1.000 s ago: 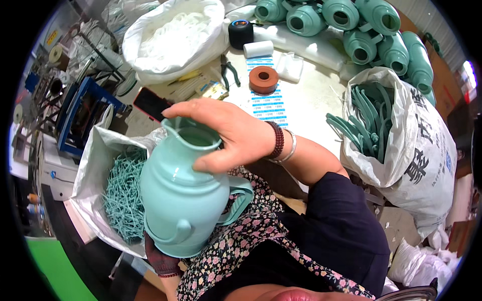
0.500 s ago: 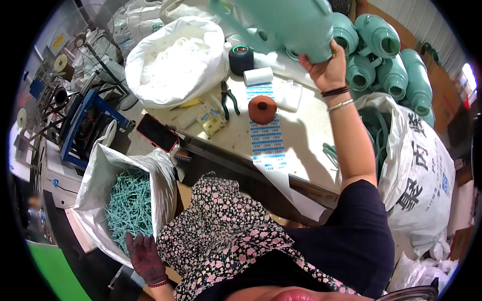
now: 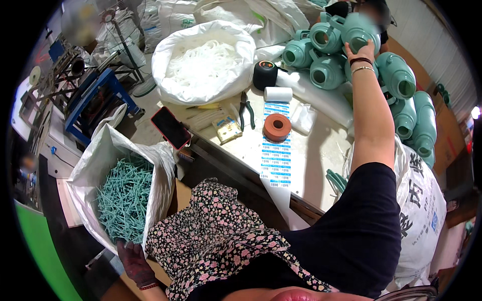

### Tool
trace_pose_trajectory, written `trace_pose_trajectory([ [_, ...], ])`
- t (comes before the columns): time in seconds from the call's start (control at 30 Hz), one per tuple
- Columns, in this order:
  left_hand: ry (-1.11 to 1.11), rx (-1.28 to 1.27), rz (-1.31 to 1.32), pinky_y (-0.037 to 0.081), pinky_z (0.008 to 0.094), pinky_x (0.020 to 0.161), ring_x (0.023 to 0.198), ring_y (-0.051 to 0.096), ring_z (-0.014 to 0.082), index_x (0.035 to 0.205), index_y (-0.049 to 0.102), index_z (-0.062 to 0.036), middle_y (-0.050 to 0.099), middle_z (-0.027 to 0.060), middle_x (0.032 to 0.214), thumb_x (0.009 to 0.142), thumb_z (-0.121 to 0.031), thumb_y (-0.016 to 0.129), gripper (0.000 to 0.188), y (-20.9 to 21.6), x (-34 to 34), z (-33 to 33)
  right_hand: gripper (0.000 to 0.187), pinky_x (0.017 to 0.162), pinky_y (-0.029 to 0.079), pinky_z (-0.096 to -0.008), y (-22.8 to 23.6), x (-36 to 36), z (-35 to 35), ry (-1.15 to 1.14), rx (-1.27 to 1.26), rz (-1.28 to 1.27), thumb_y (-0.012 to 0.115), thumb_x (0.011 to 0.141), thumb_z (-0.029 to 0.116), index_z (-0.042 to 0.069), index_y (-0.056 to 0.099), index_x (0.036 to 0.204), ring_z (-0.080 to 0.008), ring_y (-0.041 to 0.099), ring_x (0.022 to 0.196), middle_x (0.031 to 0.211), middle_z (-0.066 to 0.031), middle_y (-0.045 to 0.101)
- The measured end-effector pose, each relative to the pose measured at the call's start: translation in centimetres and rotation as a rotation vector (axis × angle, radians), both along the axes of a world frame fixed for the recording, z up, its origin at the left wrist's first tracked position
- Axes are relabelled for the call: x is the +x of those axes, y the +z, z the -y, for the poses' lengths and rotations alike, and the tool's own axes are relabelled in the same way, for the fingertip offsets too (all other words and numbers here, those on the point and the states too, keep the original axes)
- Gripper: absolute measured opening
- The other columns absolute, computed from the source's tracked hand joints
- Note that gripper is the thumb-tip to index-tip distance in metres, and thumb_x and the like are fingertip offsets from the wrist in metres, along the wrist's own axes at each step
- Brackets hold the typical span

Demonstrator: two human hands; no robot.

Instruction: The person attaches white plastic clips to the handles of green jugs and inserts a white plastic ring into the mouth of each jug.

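Observation:
My right hand (image 3: 361,52) reaches to the far right, its fingers on the open-ended rim of a pale green plastic jug shell (image 3: 357,31). That shell rests on top of a pile of similar handled jug shells (image 3: 329,71). My left hand (image 3: 134,261), in a dark red glove, is low at the left with fingers stretched out. It lies against the near edge of a white sack (image 3: 83,183) holding many thin green plastic strips (image 3: 125,200), and holds nothing I can see.
On the table are a white bag of white plastic rings (image 3: 201,67), a black round device (image 3: 265,75), pliers (image 3: 246,111), an orange-brown tape roll (image 3: 277,128), a label strip (image 3: 276,168) and a phone (image 3: 170,128). A large printed sack (image 3: 422,210) stands right. Another person (image 3: 384,22) is behind the pile.
My right hand has carried the jug shell from above the table to the top of the pile at the far right. My left hand stays by the sack. The view has shifted.

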State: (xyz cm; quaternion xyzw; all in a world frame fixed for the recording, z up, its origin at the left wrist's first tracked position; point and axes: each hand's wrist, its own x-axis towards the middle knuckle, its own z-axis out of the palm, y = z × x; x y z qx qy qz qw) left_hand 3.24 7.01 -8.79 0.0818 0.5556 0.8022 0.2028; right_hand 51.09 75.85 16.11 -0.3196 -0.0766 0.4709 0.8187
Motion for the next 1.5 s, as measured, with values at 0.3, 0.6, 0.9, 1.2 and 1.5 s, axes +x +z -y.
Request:
trace_pose_trajectory([
  [0.3,0.035,-0.246,0.016,0.046,0.0306,0.083,0.091,0.054,0.0157,0.139,0.042,-0.0061,0.056,0.0058,0.105,0.089,-0.025,0.063,0.057,-1.7,1.0,0.1,0.052,0.087,0.045,-0.0486,-4.9,-4.7,3.9,0.093,-0.150,0.534,0.066,0.087,0.035,0.011,0.047,0.129,-0.0288,0.051,0.109,0.127,-0.0086,0.048],
  [0.6,-0.383,-1.246,-0.682,0.046,0.0403,0.092,0.106,0.060,0.0315,0.116,0.059,-0.0086,0.063,0.0156,0.113,0.084,-0.026,0.062,0.037,-2.9,-1.8,-1.7,0.023,0.078,0.047,-0.0232,-24.5,-19.9,26.4,1.117,0.175,0.915,0.062,0.090,0.008,0.002,0.061,0.111,-0.0099,0.058,0.093,0.103,-0.0024,0.062],
  [0.9,0.046,-1.261,-0.548,0.046,0.0382,0.091,0.103,0.061,0.0333,0.113,0.061,-0.0050,0.065,0.0176,0.111,0.089,-0.030,0.059,0.035,-9.0,-2.5,5.7,0.051,0.106,0.032,-0.0487,-34.5,-27.4,38.7,0.953,0.759,2.031,0.071,0.075,0.032,0.010,0.060,0.120,-0.0374,0.040,0.128,0.133,-0.0166,0.049],
  [1.2,-0.693,-1.181,-0.038,0.042,0.0353,0.098,0.114,0.058,0.0263,0.125,0.057,0.0007,0.062,0.0173,0.123,0.094,-0.032,0.049,0.045,-9.7,4.1,9.3,0.046,0.107,0.031,-0.0477,-35.0,-28.1,39.2,0.933,0.802,2.038,0.067,0.078,0.028,0.013,0.060,0.121,-0.0365,0.038,0.129,0.137,-0.0151,0.047],
  [1.5,0.050,-1.209,-0.130,0.046,0.0348,0.092,0.101,0.062,0.0266,0.116,0.063,-0.0012,0.066,0.0157,0.112,0.089,-0.032,0.057,0.042,-11.9,0.0,12.0,0.046,0.107,0.032,-0.0476,-33.9,-28.1,40.0,0.895,0.819,2.041,0.069,0.076,0.026,0.010,0.061,0.118,-0.0379,0.040,0.128,0.136,-0.0168,0.048],
])
